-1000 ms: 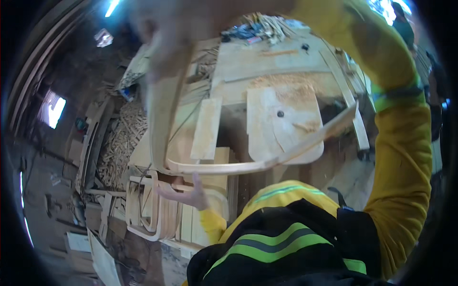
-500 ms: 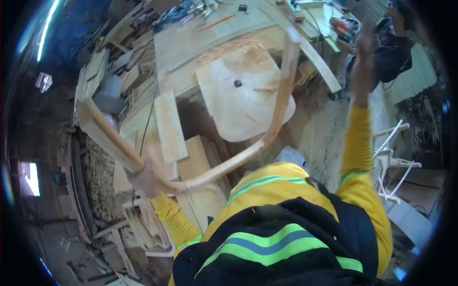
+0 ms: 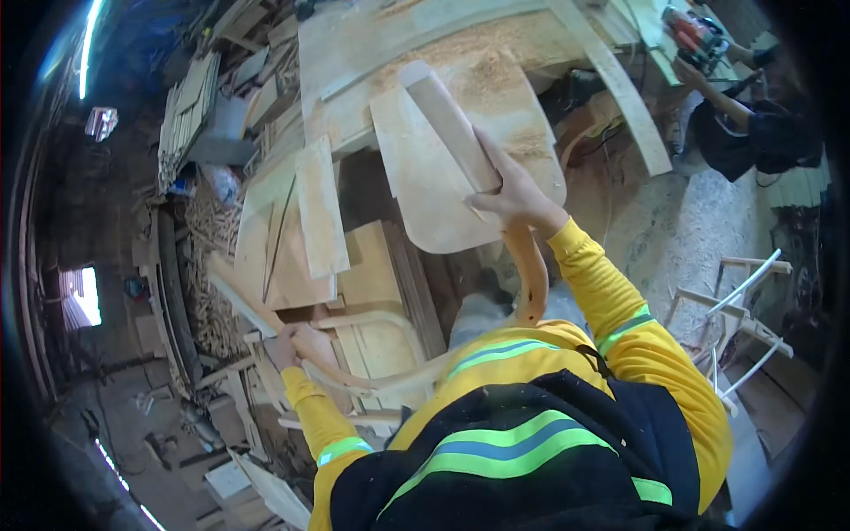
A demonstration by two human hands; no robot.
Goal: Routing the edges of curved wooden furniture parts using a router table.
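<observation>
A bent U-shaped wooden frame [image 3: 529, 283], like part of a chair, lies across in front of my waist. My right hand [image 3: 524, 196] is closed around its right arm, just below a broad flat-ended piece. That end points up and away, over a pale rounded board [image 3: 434, 208] on the bench. My left hand [image 3: 285, 347] is wrapped round the frame's left arm, whose end reaches up toward the wood pile. Part of the frame's lower curve is hidden by my yellow jacket.
Sawdust [image 3: 478, 62] covers part of the workbench [image 3: 345, 53]. At the far right, a co-worker [image 3: 753, 133] holds a red power tool [image 3: 695, 35]. A long plank [image 3: 611, 84] juts off the bench. White chair frames [image 3: 735, 319] stand right; scrap wood [image 3: 212, 221] is heaped left.
My right hand has come down from its raised place at the right and taken hold of the frame's right arm. The frame has moved lower and nearer my body.
</observation>
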